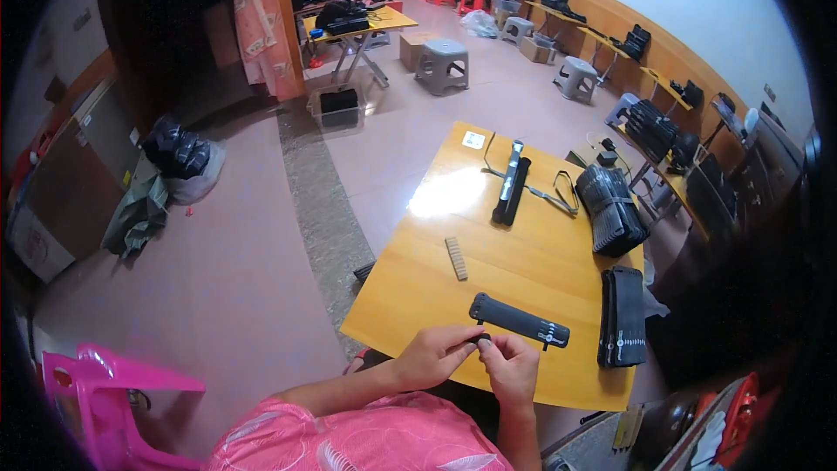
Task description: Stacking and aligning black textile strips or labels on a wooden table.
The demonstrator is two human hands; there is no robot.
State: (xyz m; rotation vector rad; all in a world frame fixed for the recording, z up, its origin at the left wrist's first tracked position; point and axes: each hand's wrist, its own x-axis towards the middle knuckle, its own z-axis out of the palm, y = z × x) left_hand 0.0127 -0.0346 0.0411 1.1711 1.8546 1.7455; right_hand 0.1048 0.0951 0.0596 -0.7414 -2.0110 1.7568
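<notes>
Head view: fine handling is done at the near edge of a yellow tabletop (532,253)

The tabletop, the largest thing near the person, is angled away toward the room, and a pink plastic seat (122,432) is seen well apart from it at lower left. At the tabletop's right edge a dark bundle (613,209), bound around its middle, is set down; nearer the person, a stack of dark strips (621,318) is placed along the same edge. Toward the far side a long dark piece (514,192) is laid, with narrow straps spread beside it. A flat dark strip (519,321) with pale markings at its right end is left lying just beyond the hands. The left hand (432,356) and right hand (513,370) are held close together. Farther in, a slim tan notched strip (457,259) is laid by itself. Smallest of all, a small dark piece (480,339) is pinched narrowly between the fingers of both hands, at the near edge; its shape is mostly covered by them.
</notes>
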